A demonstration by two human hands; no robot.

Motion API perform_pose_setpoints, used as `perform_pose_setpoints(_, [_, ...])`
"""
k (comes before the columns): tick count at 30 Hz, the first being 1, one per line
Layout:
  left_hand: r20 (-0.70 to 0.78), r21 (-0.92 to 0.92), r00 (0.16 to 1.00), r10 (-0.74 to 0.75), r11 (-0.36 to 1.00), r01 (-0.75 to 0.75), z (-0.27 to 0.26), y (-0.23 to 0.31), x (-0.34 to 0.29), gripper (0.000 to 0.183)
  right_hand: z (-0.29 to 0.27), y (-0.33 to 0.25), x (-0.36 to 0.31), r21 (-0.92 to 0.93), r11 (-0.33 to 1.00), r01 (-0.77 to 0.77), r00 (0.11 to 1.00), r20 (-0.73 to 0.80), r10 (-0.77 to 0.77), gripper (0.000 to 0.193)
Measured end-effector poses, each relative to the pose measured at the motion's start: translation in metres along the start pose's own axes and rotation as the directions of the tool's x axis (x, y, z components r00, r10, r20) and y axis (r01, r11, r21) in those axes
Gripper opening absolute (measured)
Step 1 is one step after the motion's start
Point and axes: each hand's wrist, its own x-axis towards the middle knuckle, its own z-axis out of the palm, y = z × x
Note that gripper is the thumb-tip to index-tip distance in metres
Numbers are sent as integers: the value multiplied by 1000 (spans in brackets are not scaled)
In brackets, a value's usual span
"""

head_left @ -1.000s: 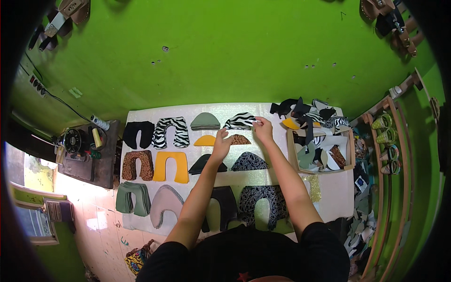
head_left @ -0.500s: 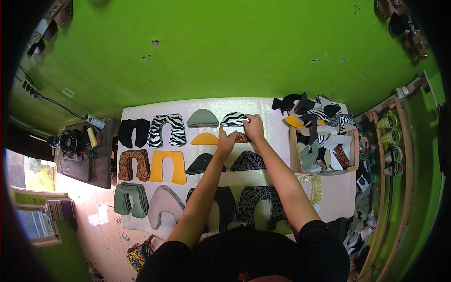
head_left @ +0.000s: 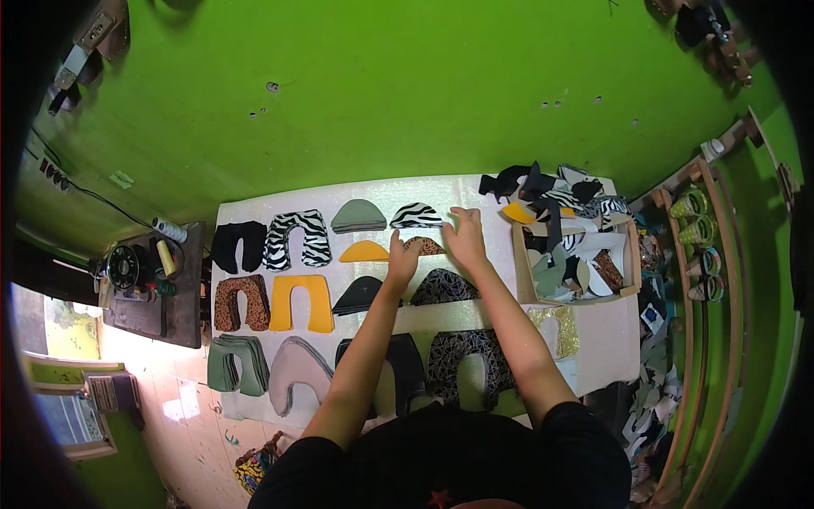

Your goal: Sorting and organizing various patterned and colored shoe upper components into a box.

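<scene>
A zebra-striped half-moon stack (head_left: 416, 215) lies flat on the white-covered table (head_left: 500, 254). Just off its right end, my right hand (head_left: 465, 239) has its fingers spread, holding nothing. Below the stack's left end is my left hand (head_left: 404, 260), its fingers apart and empty, partly over a leopard-print half-moon piece (head_left: 432, 246). Left of that hand lie a yellow half-moon piece (head_left: 365, 251) and a green half-moon stack (head_left: 359, 215). Closer to me are a black half-moon stack (head_left: 358, 296) and a dark line-patterned one (head_left: 444, 287).
U-shaped cut stacks fill the table's left and front, among them zebra (head_left: 298, 240), yellow (head_left: 301, 303) and green (head_left: 238, 365). A scrap-filled box (head_left: 580, 297) stands right. A sewing machine table (head_left: 182, 293) is at left, a wooden shoe rack (head_left: 716, 246) at right.
My right hand has come off the zebra-striped stack and moved a little right, its fingers spreading. My left hand has stayed close to the same place. The whole view has shifted slightly.
</scene>
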Motion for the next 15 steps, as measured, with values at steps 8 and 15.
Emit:
perform_pose_setpoints(8, [196,-7,977,84,996,-84,40,-10,-65,51,-65,-2,-88,259,963,74,994,-93,-51,22])
perform_pose_setpoints(15, [447,56,887,115,986,-156,86,2,-137,54,-127,22,-132,283,952,119,952,-305,-29,14])
